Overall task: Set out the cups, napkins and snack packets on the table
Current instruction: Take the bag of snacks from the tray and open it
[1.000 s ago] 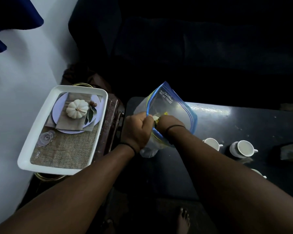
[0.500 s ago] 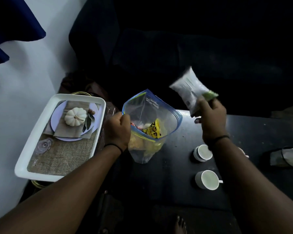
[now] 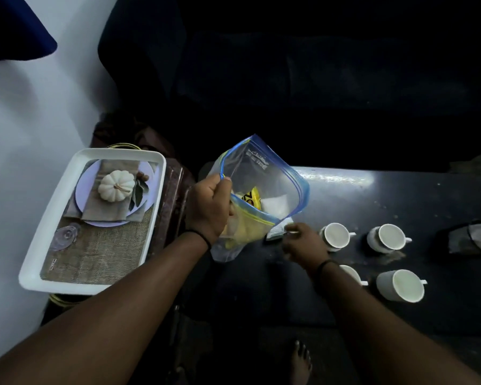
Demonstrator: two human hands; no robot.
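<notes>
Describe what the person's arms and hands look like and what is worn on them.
Both forearms are bare, with no sleeves in view and no gloves. The left hand has a thin dark band around its wrist, and the right hand has a similar thin dark band around its wrist. No rings or watch are visible; the light is dim.

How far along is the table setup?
Done: four white cups stand on the dark table. In hand: the right hand is setting a snack packet on the table beside the cups, while the left hand holds the zip bag open. Left: more packets, one yellow, remain in the bag; no napkins clearly laid out.
</notes>
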